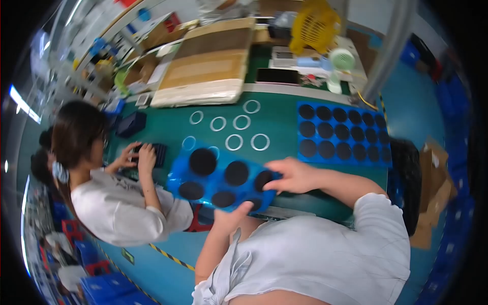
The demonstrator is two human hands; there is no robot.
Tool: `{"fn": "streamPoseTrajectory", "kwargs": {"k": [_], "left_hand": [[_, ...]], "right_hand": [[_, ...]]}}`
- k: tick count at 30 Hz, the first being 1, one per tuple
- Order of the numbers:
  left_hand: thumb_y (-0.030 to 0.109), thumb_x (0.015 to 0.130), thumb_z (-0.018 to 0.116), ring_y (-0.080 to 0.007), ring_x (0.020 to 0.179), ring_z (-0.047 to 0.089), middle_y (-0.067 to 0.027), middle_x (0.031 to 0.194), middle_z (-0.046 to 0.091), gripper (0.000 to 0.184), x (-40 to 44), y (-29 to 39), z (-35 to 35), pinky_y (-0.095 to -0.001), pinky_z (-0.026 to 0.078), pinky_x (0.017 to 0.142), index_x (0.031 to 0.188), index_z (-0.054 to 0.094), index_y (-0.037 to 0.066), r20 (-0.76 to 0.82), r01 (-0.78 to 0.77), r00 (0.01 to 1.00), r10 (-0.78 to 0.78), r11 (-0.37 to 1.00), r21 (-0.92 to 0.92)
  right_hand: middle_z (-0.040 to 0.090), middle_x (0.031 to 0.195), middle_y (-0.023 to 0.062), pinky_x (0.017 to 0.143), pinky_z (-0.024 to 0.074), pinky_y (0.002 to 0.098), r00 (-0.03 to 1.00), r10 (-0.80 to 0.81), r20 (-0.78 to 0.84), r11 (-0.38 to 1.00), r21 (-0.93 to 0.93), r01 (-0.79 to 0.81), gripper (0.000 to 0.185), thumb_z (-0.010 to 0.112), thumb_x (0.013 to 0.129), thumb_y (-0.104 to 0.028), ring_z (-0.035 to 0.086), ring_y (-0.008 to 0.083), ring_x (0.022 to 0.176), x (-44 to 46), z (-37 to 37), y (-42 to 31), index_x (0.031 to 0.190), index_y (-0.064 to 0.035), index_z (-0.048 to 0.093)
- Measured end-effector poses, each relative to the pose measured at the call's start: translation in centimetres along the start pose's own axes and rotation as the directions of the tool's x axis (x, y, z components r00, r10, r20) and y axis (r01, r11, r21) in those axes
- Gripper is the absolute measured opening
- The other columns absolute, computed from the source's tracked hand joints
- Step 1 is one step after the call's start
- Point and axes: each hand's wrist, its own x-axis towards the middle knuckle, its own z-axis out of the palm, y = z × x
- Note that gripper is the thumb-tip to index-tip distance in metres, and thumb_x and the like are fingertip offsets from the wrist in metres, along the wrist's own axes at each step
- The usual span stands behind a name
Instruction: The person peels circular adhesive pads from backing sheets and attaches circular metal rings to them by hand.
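A blue sheet with black discs (216, 179) is held up, slightly tilted, over the front edge of the green table. My left hand (234, 216) grips its lower edge, thumb on top. At the sheet's right end, my right hand (288, 175) pinches the edge beside a black disc. Behind the held sheet, several pale rings (241, 122) lie scattered on the table, and two are partly covered by it. Another blue sheet with rows of black discs (341, 133) lies flat at the right of the table.
On the left, a co-worker (117, 203) handles dark items near a dark box (131, 125). A large cardboard panel (208, 63), a phone-like black slab (277, 76), a yellow fan (314, 28) and a small green fan (341, 59) stand or lie behind. A metal pole (391, 51) rises at right.
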Motion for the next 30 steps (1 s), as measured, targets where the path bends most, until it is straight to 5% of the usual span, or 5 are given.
{"fn": "streamPoseTrajectory", "kwargs": {"k": [4,7,15,17,30], "left_hand": [[0.021,0.069,0.065,-0.0217,0.105,0.042,-0.0131,0.115,0.040,0.067,4.4,-2.4,4.5,-0.0346,0.026,0.094,0.122,0.029,0.001,0.482,-0.082,0.876,0.015,0.990,0.119],[0.022,0.078,0.055,-0.0206,0.102,0.043,-0.0122,0.112,0.042,0.049,4.5,-5.9,9.2,-0.0331,0.031,0.091,0.117,0.036,0.000,0.484,0.029,0.869,-0.100,0.988,0.152],[0.003,0.073,0.054,-0.0224,0.093,0.048,-0.0118,0.100,0.051,0.022,4.1,-9.6,11.2,-0.0304,0.036,0.083,0.095,0.053,0.002,0.417,-0.238,0.907,0.049,0.879,0.414],[0.003,0.073,0.054,-0.0233,0.092,0.049,-0.0120,0.098,0.052,0.020,3.6,-9.4,10.7,-0.0306,0.037,0.082,0.093,0.054,0.002,0.369,-0.237,0.927,0.060,0.858,0.455],[0.003,0.072,0.054,-0.0232,0.081,0.055,-0.0108,0.085,0.057,0.010,3.8,-8.7,10.8,-0.0290,0.042,0.073,0.081,0.058,0.002,0.255,-0.240,0.958,0.128,0.844,0.480]], "right_hand": [[0.055,0.085,0.0018,0.054,0.0463,0.0214,0.834,0.003,-0.551,0.988,0.129,0.082,0.027,0.057,0.077,-0.011,0.052,0.0065,0.068,-10.2,-3.6,4.2,0.102,-0.0050,0.050],[0.055,0.085,0.0017,0.053,0.0457,0.0202,0.210,0.061,-0.976,0.980,0.098,0.173,0.027,0.055,0.078,-0.015,0.052,0.0068,0.066,-21.8,-6.3,4.5,0.103,-0.0079,0.048],[0.057,0.088,0.0057,0.063,0.0470,0.0259,-0.493,0.519,-0.698,0.826,0.558,0.079,0.035,0.053,0.079,-0.022,0.056,0.0147,0.069,-40.5,-6.5,14.8,0.110,-0.0075,0.046],[0.057,0.087,0.0062,0.068,0.0448,0.0266,-0.653,0.155,-0.741,0.658,0.571,-0.491,0.042,0.056,0.077,-0.027,0.055,0.0154,0.075,-45.1,-8.2,22.8,0.111,-0.0054,0.046],[0.054,0.084,0.0064,0.071,0.0410,0.0329,0.824,-0.429,-0.369,0.478,-0.867,-0.140,0.024,0.066,0.062,-0.018,0.050,0.0230,0.081,-11.3,-7.6,7.6,0.082,-0.0083,0.057]]}}
